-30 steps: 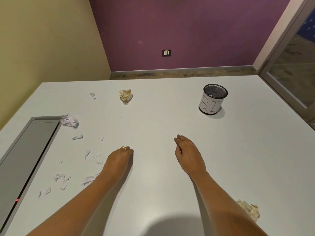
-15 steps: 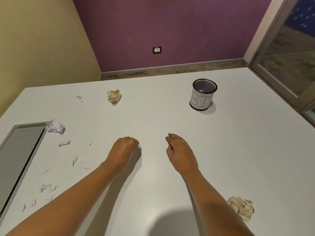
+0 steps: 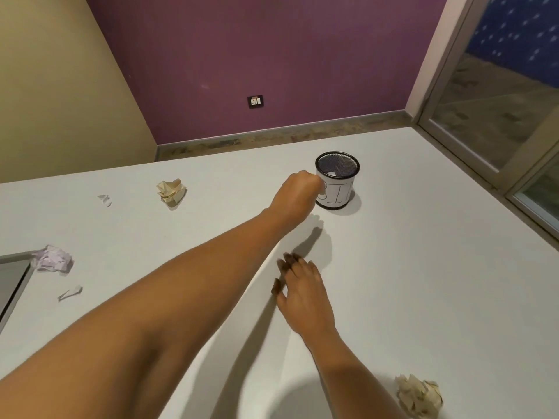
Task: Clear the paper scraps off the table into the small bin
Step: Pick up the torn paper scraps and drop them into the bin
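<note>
The small black mesh bin (image 3: 338, 196), wrapped in a white label reading BIN, stands upright on the white table (image 3: 423, 267) at the far right. My left hand (image 3: 298, 195) is stretched out, closed in a fist right against the bin's left side at rim height; it appears to hold a small paper scrap, but the fingers hide it. A white bit shows inside the bin. My right hand (image 3: 302, 293) lies flat on the table, fingers apart, holding nothing. Crumpled paper remains: a beige ball (image 3: 171, 190), a lilac ball (image 3: 54, 258) and another beige ball (image 3: 419, 396).
Small white scraps lie at the far left (image 3: 104, 199) and the near left (image 3: 71, 293). A grey inset panel (image 3: 12, 285) sits at the table's left edge. A glass door frame (image 3: 484, 131) runs along the right side, close to the table.
My left hand left the table and reached forward and right, from the middle up to the bin's side, still closed. My right hand stayed flat. The view shifted toward the bin.
</note>
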`<state>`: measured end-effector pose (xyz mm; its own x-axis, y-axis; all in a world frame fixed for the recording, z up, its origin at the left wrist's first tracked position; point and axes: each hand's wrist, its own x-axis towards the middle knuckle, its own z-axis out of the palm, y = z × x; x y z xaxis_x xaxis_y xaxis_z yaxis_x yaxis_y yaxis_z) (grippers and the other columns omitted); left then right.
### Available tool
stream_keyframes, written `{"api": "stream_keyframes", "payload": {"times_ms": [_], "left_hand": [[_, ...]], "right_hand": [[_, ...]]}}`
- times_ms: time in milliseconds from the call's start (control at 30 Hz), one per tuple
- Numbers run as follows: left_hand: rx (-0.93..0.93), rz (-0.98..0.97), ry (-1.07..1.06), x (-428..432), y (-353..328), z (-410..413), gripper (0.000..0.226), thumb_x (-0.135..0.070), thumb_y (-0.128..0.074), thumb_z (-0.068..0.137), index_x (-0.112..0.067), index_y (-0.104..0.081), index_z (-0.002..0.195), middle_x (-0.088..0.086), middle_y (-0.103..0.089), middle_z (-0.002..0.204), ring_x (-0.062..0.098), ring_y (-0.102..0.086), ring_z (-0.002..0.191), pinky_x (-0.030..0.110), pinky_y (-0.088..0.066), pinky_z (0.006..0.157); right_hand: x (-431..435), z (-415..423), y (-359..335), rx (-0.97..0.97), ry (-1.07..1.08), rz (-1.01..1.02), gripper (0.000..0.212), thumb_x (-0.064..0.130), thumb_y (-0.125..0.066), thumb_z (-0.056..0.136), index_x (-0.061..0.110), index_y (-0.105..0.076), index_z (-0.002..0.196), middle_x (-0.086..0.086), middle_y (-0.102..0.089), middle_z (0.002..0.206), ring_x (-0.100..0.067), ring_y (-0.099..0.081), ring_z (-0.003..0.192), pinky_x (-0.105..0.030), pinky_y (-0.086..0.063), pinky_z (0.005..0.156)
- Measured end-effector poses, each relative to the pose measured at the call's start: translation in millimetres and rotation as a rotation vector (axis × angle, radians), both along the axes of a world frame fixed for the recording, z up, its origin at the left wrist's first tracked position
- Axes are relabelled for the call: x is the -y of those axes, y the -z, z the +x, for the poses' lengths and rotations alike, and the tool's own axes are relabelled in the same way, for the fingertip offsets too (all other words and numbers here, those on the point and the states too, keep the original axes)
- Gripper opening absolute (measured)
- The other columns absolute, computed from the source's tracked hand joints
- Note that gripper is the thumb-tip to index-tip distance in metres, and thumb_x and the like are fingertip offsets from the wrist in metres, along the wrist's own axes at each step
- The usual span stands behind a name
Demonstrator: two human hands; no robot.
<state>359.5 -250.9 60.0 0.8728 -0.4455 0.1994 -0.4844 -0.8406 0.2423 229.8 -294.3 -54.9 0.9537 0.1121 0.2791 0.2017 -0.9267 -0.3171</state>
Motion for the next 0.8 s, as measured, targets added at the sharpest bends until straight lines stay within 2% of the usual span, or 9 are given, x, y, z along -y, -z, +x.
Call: {"api": "stream_keyframes", "payload": {"times_ms": [67, 167, 267, 333, 367, 500, 700, 800], "left_hand": [[0.013, -0.067, -0.031, 18, -7, 19, 0.032, 0.008, -0.047, 0.086, -0.003, -0.066, 0.11, 0.023, -0.065, 0.109, 0.039, -0.061, 0.1, 0.04, -0.051, 0.085], [-0.012, -0.116, -0.053, 41, -16, 40, 0.032, 0.007, -0.046, 0.087, -0.001, -0.065, 0.111, 0.022, -0.065, 0.111, 0.038, -0.06, 0.102, 0.037, -0.049, 0.085], [-0.086, -0.138, -0.062, 55, -18, 55, 0.024, 0.007, -0.046, 0.087, 0.005, -0.064, 0.102, 0.019, -0.063, 0.099, 0.035, -0.059, 0.096, 0.034, -0.047, 0.082], [-0.109, -0.112, -0.077, 60, -16, 63, 0.014, 0.006, -0.047, 0.087, -0.001, -0.06, 0.088, 0.014, -0.054, 0.088, 0.031, -0.054, 0.085, 0.03, -0.043, 0.076], [-0.116, -0.107, -0.085, 62, -15, 67, 0.012, 0.005, -0.049, 0.087, -0.001, -0.06, 0.089, 0.014, -0.053, 0.088, 0.029, -0.053, 0.084, 0.03, -0.043, 0.076], [-0.15, -0.116, -0.113, 64, -12, 77, 0.026, 0.003, -0.056, 0.086, 0.002, -0.063, 0.111, 0.021, -0.065, 0.109, 0.035, -0.062, 0.099, 0.035, -0.052, 0.084], [-0.128, -0.261, -0.125, 59, -12, 72, 0.027, 0.0, -0.053, 0.089, -0.003, -0.064, 0.114, 0.02, -0.065, 0.117, 0.035, -0.058, 0.11, 0.039, -0.049, 0.093], [-0.145, -0.295, -0.133, 53, -11, 65, 0.025, -0.001, -0.051, 0.09, -0.002, -0.066, 0.11, 0.015, -0.068, 0.104, 0.034, -0.059, 0.109, 0.034, -0.048, 0.086]], "right_hand": [[0, 1, 0, 0.006, 0.008, -0.044, 0.037, 0.026, -0.073, 0.073, 0.011, -0.071, 0.107, -0.005, -0.072, 0.111, -0.02, -0.067, 0.105, -0.042, -0.055, 0.09], [1, 2, 3, 0.054, -0.002, -0.025, 0.035, 0.025, -0.072, 0.072, 0.01, -0.071, 0.103, -0.005, -0.073, 0.107, -0.021, -0.068, 0.103, -0.04, -0.055, 0.09], [1, 1, 4, 0.056, -0.004, -0.007, 0.032, 0.026, -0.069, 0.075, 0.012, -0.071, 0.103, -0.002, -0.073, 0.107, -0.017, -0.066, 0.106, -0.034, -0.052, 0.096], [1, 1, 4, 0.016, -0.026, -0.008, 0.034, 0.03, -0.054, 0.086, 0.015, -0.065, 0.115, 0.001, -0.068, 0.118, -0.015, -0.06, 0.117, -0.03, -0.042, 0.105], [1, 1, 4, 0.002, -0.039, -0.011, 0.037, 0.031, -0.048, 0.09, 0.015, -0.062, 0.12, 0.002, -0.065, 0.123, -0.015, -0.057, 0.12, -0.03, -0.039, 0.108], [3, 1, 4, -0.027, -0.064, -0.028, 0.041, 0.031, -0.039, 0.092, 0.016, -0.056, 0.126, 0.002, -0.06, 0.13, -0.016, -0.052, 0.126, -0.033, -0.035, 0.111], [4, 1, 4, -0.008, -0.036, 0.004, 0.032, 0.026, -0.055, 0.085, 0.013, -0.066, 0.112, -0.002, -0.07, 0.114, -0.019, -0.061, 0.114, -0.036, -0.047, 0.102], [4, 1, 7, 0.028, -0.029, -0.003, 0.031, 0.024, -0.06, 0.082, 0.01, -0.067, 0.108, -0.005, -0.071, 0.11, -0.022, -0.064, 0.109, -0.038, -0.051, 0.096]]}}
